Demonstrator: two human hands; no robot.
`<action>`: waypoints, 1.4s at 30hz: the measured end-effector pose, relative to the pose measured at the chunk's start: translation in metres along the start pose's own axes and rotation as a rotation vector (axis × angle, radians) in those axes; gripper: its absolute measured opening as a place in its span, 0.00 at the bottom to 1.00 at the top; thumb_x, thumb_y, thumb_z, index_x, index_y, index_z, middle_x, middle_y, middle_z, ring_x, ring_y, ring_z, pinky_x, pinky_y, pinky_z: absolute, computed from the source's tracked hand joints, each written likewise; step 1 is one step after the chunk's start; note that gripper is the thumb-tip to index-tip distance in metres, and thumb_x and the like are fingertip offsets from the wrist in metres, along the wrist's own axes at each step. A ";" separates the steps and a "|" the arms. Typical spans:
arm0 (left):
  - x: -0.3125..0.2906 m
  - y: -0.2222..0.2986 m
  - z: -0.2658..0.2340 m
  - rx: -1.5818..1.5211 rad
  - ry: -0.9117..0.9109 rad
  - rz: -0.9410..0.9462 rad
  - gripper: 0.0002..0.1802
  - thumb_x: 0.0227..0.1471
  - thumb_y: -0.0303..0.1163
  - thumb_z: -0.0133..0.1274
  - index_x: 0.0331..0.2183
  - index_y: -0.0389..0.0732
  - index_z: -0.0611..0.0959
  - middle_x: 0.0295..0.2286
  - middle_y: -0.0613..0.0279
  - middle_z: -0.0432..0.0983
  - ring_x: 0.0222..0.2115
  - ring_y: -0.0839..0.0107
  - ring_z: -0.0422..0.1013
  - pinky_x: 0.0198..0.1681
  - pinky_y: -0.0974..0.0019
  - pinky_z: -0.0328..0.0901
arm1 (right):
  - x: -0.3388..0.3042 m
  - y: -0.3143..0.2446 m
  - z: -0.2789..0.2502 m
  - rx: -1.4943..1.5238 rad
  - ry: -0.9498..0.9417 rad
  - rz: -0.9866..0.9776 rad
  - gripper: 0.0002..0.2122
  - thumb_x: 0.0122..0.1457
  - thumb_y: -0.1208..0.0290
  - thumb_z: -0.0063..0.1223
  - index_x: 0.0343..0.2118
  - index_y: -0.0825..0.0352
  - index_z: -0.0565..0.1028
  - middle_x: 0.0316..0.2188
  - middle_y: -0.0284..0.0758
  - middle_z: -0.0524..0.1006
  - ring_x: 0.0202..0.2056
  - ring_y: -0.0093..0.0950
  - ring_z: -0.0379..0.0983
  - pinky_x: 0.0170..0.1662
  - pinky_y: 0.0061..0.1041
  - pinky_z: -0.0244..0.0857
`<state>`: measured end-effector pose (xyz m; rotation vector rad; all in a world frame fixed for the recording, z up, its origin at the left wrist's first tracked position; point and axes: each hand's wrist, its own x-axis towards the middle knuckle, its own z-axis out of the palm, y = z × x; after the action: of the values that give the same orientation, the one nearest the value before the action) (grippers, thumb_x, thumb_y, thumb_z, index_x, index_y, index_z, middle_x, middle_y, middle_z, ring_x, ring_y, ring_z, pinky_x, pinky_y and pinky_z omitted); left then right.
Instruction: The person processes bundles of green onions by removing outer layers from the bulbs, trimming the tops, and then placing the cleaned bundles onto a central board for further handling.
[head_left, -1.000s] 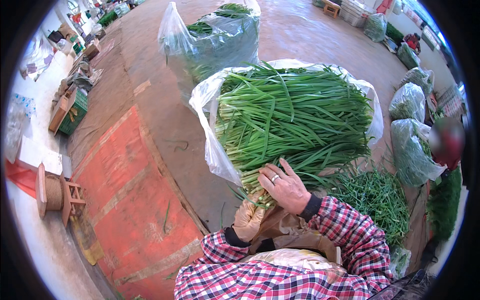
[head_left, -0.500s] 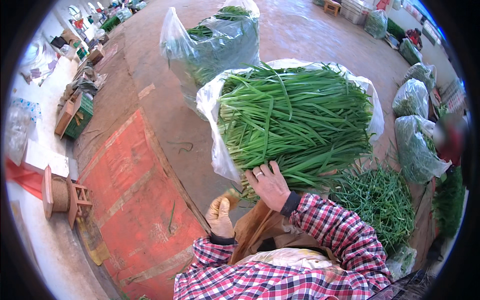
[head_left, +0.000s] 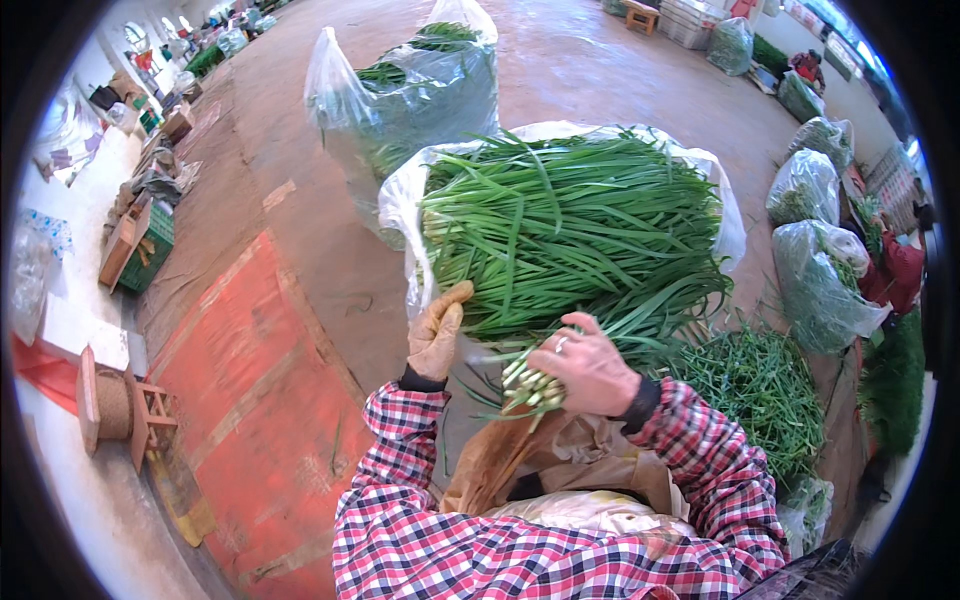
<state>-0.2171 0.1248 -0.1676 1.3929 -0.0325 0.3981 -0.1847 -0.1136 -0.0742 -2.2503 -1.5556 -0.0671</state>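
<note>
R-hand grip [head_left: 590,370] is holding a small bunch of greens [head_left: 530,388], fingers wrapping it just behind the pale stem ends. The bunch is hanging near the brown cloth [head_left: 500,460] at the person's lap, just this side of the big pile of long leaves [head_left: 570,230] that's filling the whitish plastic bag [head_left: 398,205]. Stem ends are pointing down-L; green parts are running back past the hand toward the pile, can't tell where they're ending. L-hand grip [head_left: 437,335], apparently wearing a tan glove, is hovering by the bag's near-L edge, fingers part-curled; can't tell if it's pinching anything.

Handling, best guess: bunch is prob. weighing v. little. Stem ends are looking fairly stiff & crisp, so they're likely taking a firm-ish hold OK; w/ too much squeeze they're prob. bruising. Leaves are looking soft, floppy, maybe slick if damp, so they're prob. bending, tangling w/ neighbours & slipping out singly. Best spot for holding: round the stems, a bit up from the ends, whole bunch at once, tips trailing free. Lifting by leaf tips is risking tears. Full bag is prob. sagging & weighing a lot more.
</note>
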 end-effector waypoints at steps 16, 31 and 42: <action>0.051 0.013 0.171 -0.443 -0.415 0.109 0.57 0.33 0.24 0.65 0.59 0.37 0.47 0.53 0.55 0.59 0.54 0.67 0.56 0.58 0.63 0.51 | 0.004 0.072 -0.097 0.883 0.437 0.440 0.16 0.44 0.78 0.61 0.38 0.67 0.72 0.31 0.24 0.75 0.32 0.12 0.67 0.38 0.15 0.64; 0.099 0.030 0.159 0.490 -0.787 0.294 0.50 0.32 0.51 0.65 0.53 0.36 0.62 0.49 0.48 0.63 0.50 0.52 0.61 0.52 0.57 0.56 | -0.009 0.080 -0.087 0.750 0.739 0.424 0.15 0.46 0.75 0.61 0.37 0.67 0.71 0.29 0.25 0.73 0.31 0.13 0.68 0.36 0.15 0.65; 0.075 -0.041 0.144 1.585 -0.521 0.668 0.55 0.41 0.64 0.44 0.60 0.39 0.47 0.60 0.54 0.43 0.61 0.58 0.40 0.60 0.50 0.29 | -0.167 -0.003 -0.255 0.810 1.321 0.167 0.18 0.54 0.72 0.52 0.48 0.68 0.65 0.35 0.32 0.72 0.38 0.28 0.71 0.52 0.33 0.62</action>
<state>-0.1050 0.0004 -0.1609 3.0431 -0.7650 0.6309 -0.2035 -0.3507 0.1163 -1.1432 -0.4863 -0.6031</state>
